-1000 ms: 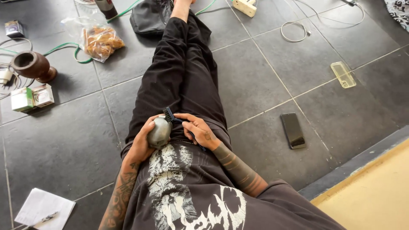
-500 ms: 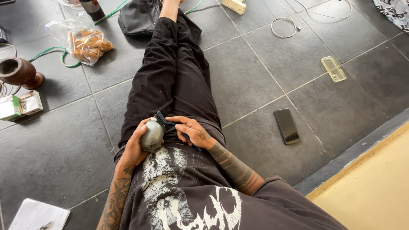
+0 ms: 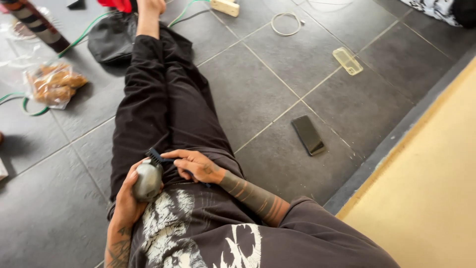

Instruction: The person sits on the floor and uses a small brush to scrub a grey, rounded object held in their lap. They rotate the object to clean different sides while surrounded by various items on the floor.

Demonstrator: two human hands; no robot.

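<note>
The person sat on a floor (image 3: 277, 84) of dark grey tiles, with both legs in black trousers (image 3: 158, 104) stretched out toward the far edge of the floor.

The left hand (image 3: 130, 198) was curled tight around a small round grey thing (image 3: 148, 181), smooth and a bit shiny, like a little pot or a ball. It sat in the person's lap, right against the shirt with white prints. The fingers were wrapped around its left side and back.

The right hand (image 3: 197, 166) was closed on a dark blue brush (image 3: 157, 158). The bristle end of the brush touched the top of the round grey thing. The handle ran under the fingers, so most of it was hidden.

A black phone (image 3: 308, 135) lay flat on the floor to the person's right, well apart from the hands. Farther away, a clear phone case (image 3: 347, 61) lay near the far right corner. A thin white cable (image 3: 287, 24) was coiled by the far edge, near a cream power strip (image 3: 224, 6).

On the left side, a clear bag of brown food (image 3: 54, 87) lay beside a green cord (image 3: 29, 109). A black bag (image 3: 111, 42) sat by the person's foot. A yellow mat (image 3: 436, 198) ran along the right edge of the floor.
</note>
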